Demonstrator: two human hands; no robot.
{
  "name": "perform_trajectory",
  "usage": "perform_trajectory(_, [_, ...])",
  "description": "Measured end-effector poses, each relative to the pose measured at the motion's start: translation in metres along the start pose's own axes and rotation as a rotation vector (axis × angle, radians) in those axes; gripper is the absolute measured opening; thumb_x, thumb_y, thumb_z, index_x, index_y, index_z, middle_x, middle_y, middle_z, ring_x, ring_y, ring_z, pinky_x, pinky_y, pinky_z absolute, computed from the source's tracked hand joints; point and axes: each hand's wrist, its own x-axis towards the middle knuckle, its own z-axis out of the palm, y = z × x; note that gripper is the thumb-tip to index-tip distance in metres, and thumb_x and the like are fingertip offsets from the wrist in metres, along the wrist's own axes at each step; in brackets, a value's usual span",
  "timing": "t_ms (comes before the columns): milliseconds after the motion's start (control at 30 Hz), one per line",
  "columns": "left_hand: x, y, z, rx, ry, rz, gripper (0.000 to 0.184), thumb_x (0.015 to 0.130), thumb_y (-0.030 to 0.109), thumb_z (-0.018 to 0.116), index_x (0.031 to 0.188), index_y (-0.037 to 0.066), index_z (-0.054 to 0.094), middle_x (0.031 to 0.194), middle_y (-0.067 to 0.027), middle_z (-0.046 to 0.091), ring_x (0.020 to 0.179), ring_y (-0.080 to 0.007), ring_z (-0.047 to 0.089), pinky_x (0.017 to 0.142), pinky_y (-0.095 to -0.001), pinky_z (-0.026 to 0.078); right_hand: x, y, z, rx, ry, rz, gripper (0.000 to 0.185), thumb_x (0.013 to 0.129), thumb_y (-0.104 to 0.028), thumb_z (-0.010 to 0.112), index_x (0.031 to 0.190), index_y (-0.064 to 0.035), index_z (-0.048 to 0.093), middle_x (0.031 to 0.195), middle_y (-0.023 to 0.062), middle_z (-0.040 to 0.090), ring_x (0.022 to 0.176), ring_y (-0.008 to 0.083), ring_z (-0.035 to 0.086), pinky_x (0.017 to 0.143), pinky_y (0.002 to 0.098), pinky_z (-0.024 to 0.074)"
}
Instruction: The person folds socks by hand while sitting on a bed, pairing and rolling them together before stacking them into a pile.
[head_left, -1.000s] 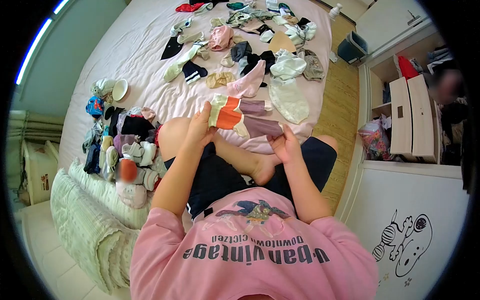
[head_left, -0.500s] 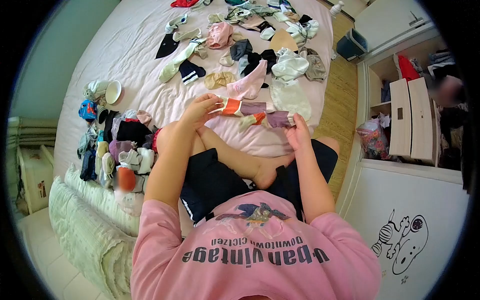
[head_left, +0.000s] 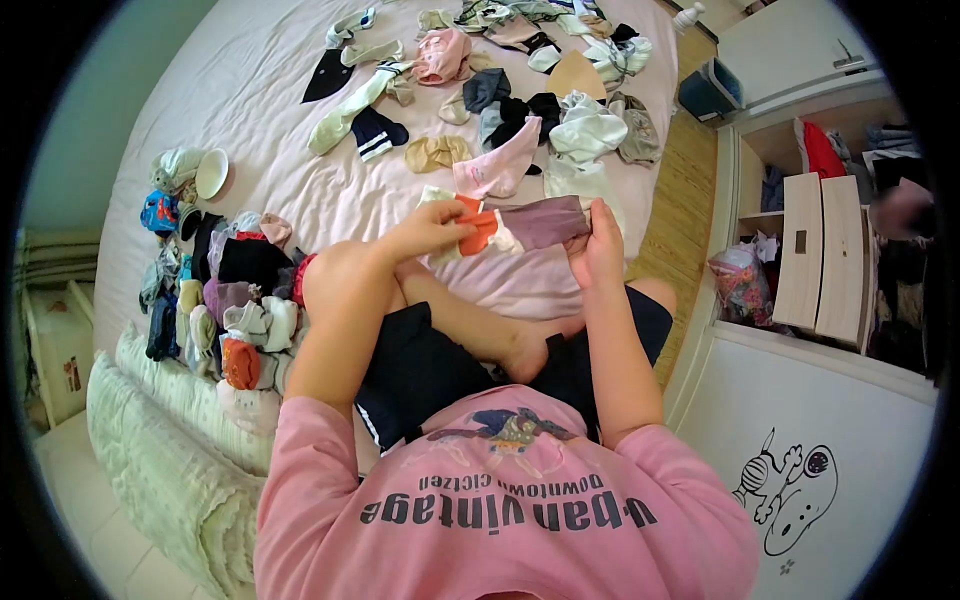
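Observation:
A pair of socks (head_left: 540, 224) in purple, orange and white is stretched between my two hands above my folded legs. The two socks lie one over the other, almost in line. My left hand (head_left: 432, 229) pinches the orange and white part. At the other side, my right hand (head_left: 596, 242) grips the purple end between thumb and fingers. Just beyond the socks, a pink sock-like piece (head_left: 497, 165) lies on the bed, with a tan bundle (head_left: 437, 153) to its left.
Loose socks and small clothes, among them a navy striped sock (head_left: 378, 133), spread over the bed (head_left: 260, 110). Rolled socks (head_left: 240, 362) are gathered at my left by a white bowl (head_left: 212, 174). A wardrobe with pale drawers (head_left: 803, 245) stands at the right.
The two socks, fanned apart before, now overlap and line up. My left hand has moved right along them, from their white end onto the orange part. My right hand still holds the purple end.

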Motion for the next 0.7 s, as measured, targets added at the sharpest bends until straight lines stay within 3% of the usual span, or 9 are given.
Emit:
perform_trajectory(33, [-0.001,0.012,-0.001,-0.060,0.093,0.066,0.022,0.083,0.020,0.056,0.097,0.003,0.057,0.071,0.0023,0.054,0.057,-0.0039,0.046,0.047,-0.0193,0.036,0.007,0.010,-0.004,0.040,0.120,-0.020,0.015,0.091,-0.020,0.044,0.095,-0.0071,0.048,0.092,0.0069,0.057,0.080,0.0190,0.058,0.067,0.0357,0.0496])
perform_trajectory(133, [0.018,0.001,-0.022,0.232,0.244,-0.274,0.024,0.082,0.023,0.058,0.092,0.001,0.059,0.068,-0.0005,0.055,0.058,-0.0055,0.049,0.049,-0.0190,0.038,0.027,0.045,-0.042,-0.030,0.305,0.057,0.017,0.091,-0.022,0.044,0.098,-0.0068,0.047,0.093,0.0073,0.056,0.077,0.0201,0.057,0.064,0.0360,0.0493])
perform_trajectory(167, [0.022,0.004,-0.022,0.396,0.261,-0.310,0.030,0.079,0.027,0.059,0.091,0.000,0.060,0.067,-0.0054,0.058,0.061,-0.0126,0.055,0.054,-0.0261,0.043,0.034,0.056,-0.050,-0.097,0.382,0.066,0.019,0.091,-0.024,0.045,0.098,-0.0066,0.046,0.092,0.0076,0.055,0.074,0.0206,0.056,0.062,0.0349,0.0492])
perform_trajectory(267, [0.033,-0.018,-0.012,0.888,0.383,-0.156,0.032,0.077,0.026,0.058,0.092,-0.002,0.060,0.071,-0.0107,0.061,0.068,-0.0228,0.060,0.061,-0.0366,0.046,0.044,0.078,-0.065,-0.167,0.528,0.075,0.020,0.090,-0.025,0.046,0.098,-0.0063,0.045,0.090,0.0075,0.054,0.075,0.0198,0.056,0.059,0.0334,0.0491])
perform_trajectory(300, [0.032,-0.005,-0.002,0.928,0.382,-0.271,0.035,0.074,0.030,0.059,0.096,0.003,0.061,0.095,-0.0149,0.061,0.089,-0.0293,0.057,0.075,-0.0425,0.044,0.046,0.082,-0.069,-0.202,0.534,0.073,0.020,0.090,-0.025,0.047,0.097,-0.0059,0.046,0.087,0.0071,0.054,0.073,0.0189,0.055,0.058,0.0327,0.0487])
perform_trajectory(400, [0.045,-0.017,0.031,1.583,0.482,0.139,0.043,0.073,0.036,0.060,0.108,0.011,0.058,0.118,-0.0172,0.049,0.112,-0.0298,0.044,0.091,-0.0386,0.036,0.048,0.090,-0.076,-0.268,0.552,0.068,0.021,0.089,-0.026,0.048,0.093,-0.0052,0.047,0.082,0.0060,0.053,0.070,0.0164,0.054,0.055,0.0308,0.0475])
perform_trajectory(500, [0.036,-0.025,0.080,1.326,0.290,0.230,0.062,0.073,0.048,0.058,0.127,0.023,0.042,0.137,-0.0190,0.025,0.128,-0.0340,0.021,0.101,-0.0461,0.022,0.049,0.097,-0.084,-0.284,0.565,0.035,0.020,0.088,-0.024,0.050,0.091,-0.0051,0.047,0.081,0.0053,0.053,0.069,0.0145,0.053,0.056,0.0292,0.0465])
perform_trajectory(633, [0.026,-0.036,0.083,1.370,-0.017,-0.199,0.081,0.071,0.064,0.051,0.138,0.035,0.017,0.144,-0.0188,-0.005,0.132,-0.0377,-0.006,0.094,-0.0668,0.007,0.057,0.113,-0.120,-0.453,0.582,-0.095,0.022,0.087,-0.024,0.053,0.093,-0.0040,0.048,0.082,0.0054,0.054,0.072,0.0140,0.051,0.063,0.0269,0.0441])
perform_trajectory(700, [0.027,-0.036,0.085,1.384,-0.030,-0.205,0.084,0.068,0.065,0.052,0.138,0.035,0.017,0.144,-0.0184,-0.004,0.132,-0.0381,-0.005,0.093,-0.0674,0.009,0.061,0.117,-0.128,-0.523,0.547,-0.120,0.024,0.085,-0.024,0.056,0.095,-0.0031,0.048,0.083,0.0060,0.054,0.074,0.0142,0.050,0.067,0.0261,0.0427])
